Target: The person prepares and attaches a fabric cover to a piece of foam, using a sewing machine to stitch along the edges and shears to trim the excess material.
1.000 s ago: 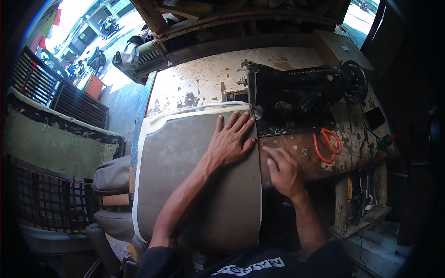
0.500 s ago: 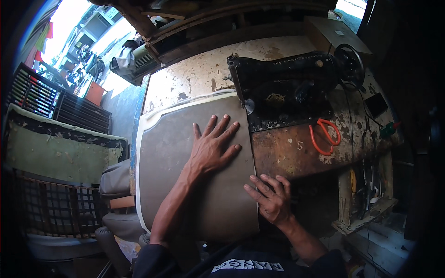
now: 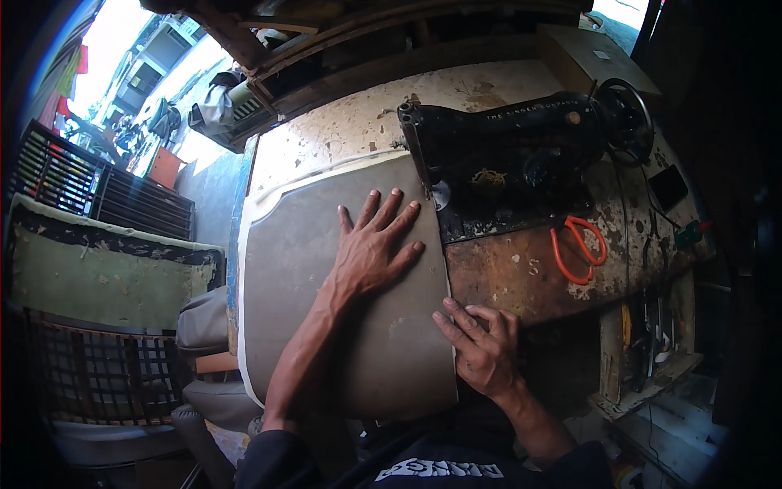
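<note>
A large grey-brown sheet of upholstery material with a pale border lies on the sewing table, its near part hanging over toward me. My left hand is spread palm down on it. At the sheet's right edge is my right hand, with its thumb and index finger stretched over the edge and the other fingers partly bent. I see nothing held in it. The black sewing machine stands beyond, its needle end at the sheet's far right corner.
Orange-handled scissors lie on the worn tabletop right of the sheet. A dark flat object and a green-handled tool are farther right. An open wooden drawer holds tools below. Seat frames stand at left.
My right hand's fingers have drawn closer together and bent more at the sheet's edge. My left hand stays flat on the sheet. The view has shifted slightly.
</note>
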{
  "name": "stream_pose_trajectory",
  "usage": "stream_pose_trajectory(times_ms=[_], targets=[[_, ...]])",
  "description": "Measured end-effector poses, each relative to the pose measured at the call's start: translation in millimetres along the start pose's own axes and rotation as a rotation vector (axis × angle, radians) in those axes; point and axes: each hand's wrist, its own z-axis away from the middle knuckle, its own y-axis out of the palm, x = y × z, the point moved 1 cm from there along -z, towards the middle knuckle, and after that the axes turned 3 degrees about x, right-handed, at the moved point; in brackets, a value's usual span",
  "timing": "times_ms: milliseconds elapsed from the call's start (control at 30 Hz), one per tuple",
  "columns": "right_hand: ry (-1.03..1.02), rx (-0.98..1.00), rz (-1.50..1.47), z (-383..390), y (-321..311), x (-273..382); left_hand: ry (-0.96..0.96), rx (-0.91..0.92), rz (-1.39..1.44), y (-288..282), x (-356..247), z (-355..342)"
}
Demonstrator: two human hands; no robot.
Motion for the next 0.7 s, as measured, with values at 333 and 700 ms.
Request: stream_pose_trajectory(times_ms=[333,700], targets=[[-0.078,0.03,-0.02,5,-2,-5,0.065,0.057,0.017,-1,-1,-3],[-0.062,-0.008,-0.004,7,2,-5,0.079,0.087,0.001,-6,-12,3]])
